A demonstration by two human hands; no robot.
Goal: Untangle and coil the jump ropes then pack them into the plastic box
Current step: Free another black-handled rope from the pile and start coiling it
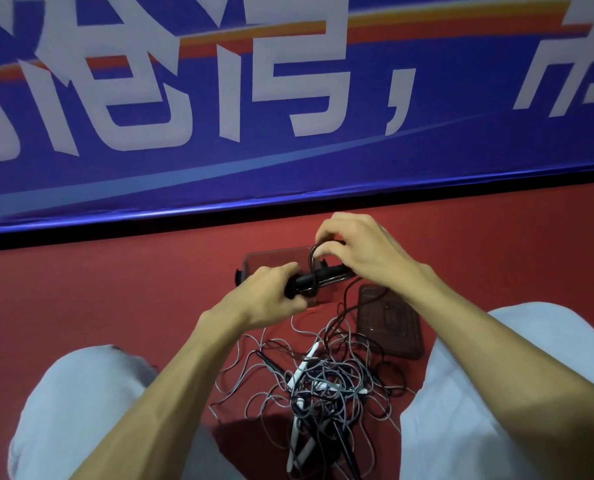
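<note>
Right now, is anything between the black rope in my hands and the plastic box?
Nothing visible blocks the box; its lid lies beside it. But the black rope's cord trails into the floor tangle.

A blue banner (461,143) stood along the far side, printed with big white characters (288,81) and an orange-and-red stripe (427,26) near its top. A black strip (150,233) ran under its lower edge, where it met the red floor (115,289).
</note>
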